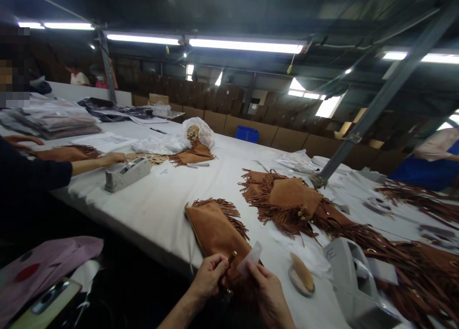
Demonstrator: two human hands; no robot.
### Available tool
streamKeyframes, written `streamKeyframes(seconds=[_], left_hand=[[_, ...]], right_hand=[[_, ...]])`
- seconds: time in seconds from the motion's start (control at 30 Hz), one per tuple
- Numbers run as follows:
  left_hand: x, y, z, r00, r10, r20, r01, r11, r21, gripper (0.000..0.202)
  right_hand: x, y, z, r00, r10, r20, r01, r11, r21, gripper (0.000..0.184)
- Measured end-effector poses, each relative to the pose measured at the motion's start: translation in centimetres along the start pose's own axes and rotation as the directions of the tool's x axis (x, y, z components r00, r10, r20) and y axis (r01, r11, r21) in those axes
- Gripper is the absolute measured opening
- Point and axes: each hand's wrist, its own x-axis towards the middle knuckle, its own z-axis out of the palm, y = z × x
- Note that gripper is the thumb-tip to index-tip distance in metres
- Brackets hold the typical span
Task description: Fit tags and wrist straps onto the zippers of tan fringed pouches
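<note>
A brown suede bag with fringe (217,226) lies on the white-covered table in front of me, a zip along its left edge. My left hand (210,276) is closed at its near end, pinching a narrow brown strap end (232,258) with a gold-coloured glint. Between the thumb and fingers of my right hand (267,283) is a small translucent white sheet (250,258), held just over the bag. The bag's lower part, between my hands, is dark and partly hidden.
To my right stand a grey tape dispenser (349,276) and an oval brush (301,274). More fringed bags (294,195) lie beyond, near a slanting metal post (373,94). At left, a co-worker's hand (113,158) is by another tape dispenser (128,174). A phone (48,305) is at lower left.
</note>
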Motion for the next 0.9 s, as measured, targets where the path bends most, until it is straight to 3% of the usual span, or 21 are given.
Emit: streamKeyframes(seconds=[0.1, 0.23, 0.6, 0.9], left_hand=[[0.0, -0.3, 0.3, 0.998, 0.023, -0.054, -0.022, 1.0, 0.02, 0.05], [-0.1, -1.0, 0.2, 0.996, 0.052, -0.079, -0.048, 0.998, 0.05, 0.053], [-0.6, -1.4, 0.3, 0.985, 0.108, -0.137, -0.097, 0.991, 0.089, 0.043], [-0.7, -1.3, 0.4, 0.981, 0.124, -0.149, -0.111, 0.99, 0.092, 0.042]], right_hand=[[0.3, -0.4, 0.6, 0.996, 0.025, -0.083, -0.005, 0.972, 0.234, 0.036], [0.9, -0.5, 1.5, 0.993, 0.037, -0.116, 0.0, 0.952, 0.306, 0.038], [0.5, 0.2, 2.1, 0.991, -0.038, -0.126, 0.056, 0.988, 0.144, 0.04], [0.8, 1.0, 1.9, 0.997, -0.05, -0.05, 0.053, 0.997, 0.063, 0.036]])
